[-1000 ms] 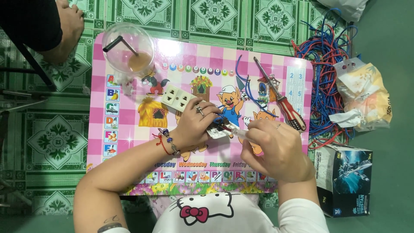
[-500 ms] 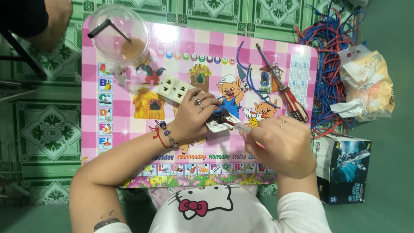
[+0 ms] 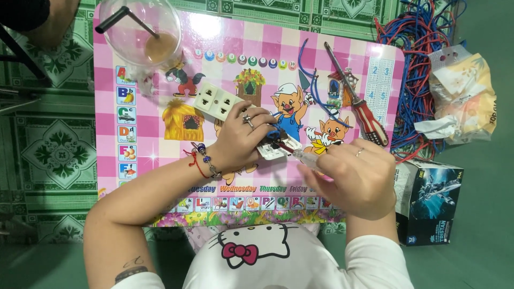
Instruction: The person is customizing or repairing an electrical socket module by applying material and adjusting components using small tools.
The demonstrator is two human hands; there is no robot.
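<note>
A: Centre of frame: what does my left hand (image 3: 242, 140) do?

B: It clamps the small white socket part (image 3: 278, 148) flat on the pink table (image 3: 160, 144), fingers closed over it.

A: And my right hand (image 3: 354, 177)?

B: It is clenched on a clear-handled screwdriver (image 3: 304, 157), tip at the part. I judge it best to keep the shaft upright and press before turning.
</note>
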